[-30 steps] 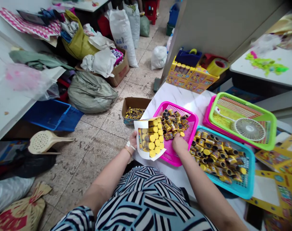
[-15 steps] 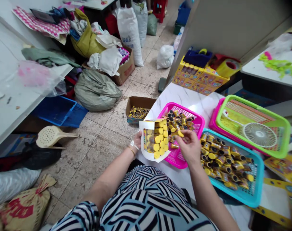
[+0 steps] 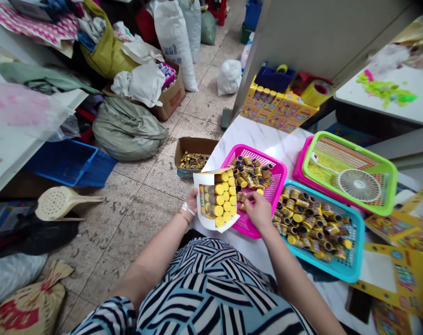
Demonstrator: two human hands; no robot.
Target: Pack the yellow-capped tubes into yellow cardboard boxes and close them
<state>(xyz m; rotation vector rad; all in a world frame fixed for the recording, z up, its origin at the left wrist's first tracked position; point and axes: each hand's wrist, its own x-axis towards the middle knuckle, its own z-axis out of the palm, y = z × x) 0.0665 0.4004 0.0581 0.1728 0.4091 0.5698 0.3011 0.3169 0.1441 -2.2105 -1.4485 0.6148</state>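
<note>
My left hand (image 3: 192, 202) is closed on the left side of a small open cardboard box (image 3: 201, 221). Several short tubes with yellow caps (image 3: 226, 204) are stacked inside it, caps facing me, with some showing through a side window. My right hand (image 3: 259, 210) is over the pink basket (image 3: 284, 174), just right of the box, thumb and fingers pinched together. What lies between the fingertips is hidden. A yellow cap (image 3: 260, 191) shows just behind the knuckles. Loose yellow-and-black tubes (image 3: 255, 172) fill the basket's far part.
A blue basket (image 3: 359, 251) of similar tubes stands right of my arm. Behind it, a green basket (image 3: 389, 204) holds a white fan (image 3: 358, 185). Packed yellow boxes (image 3: 277, 114) stand at the table's back. A carton (image 3: 183, 149) of tubes sits on the floor.
My right hand has moved left toward the box, its fingers now pinched; before, a yellow-capped tube showed at its fingertips. The left hand still holds the box. The view has shifted right.
</note>
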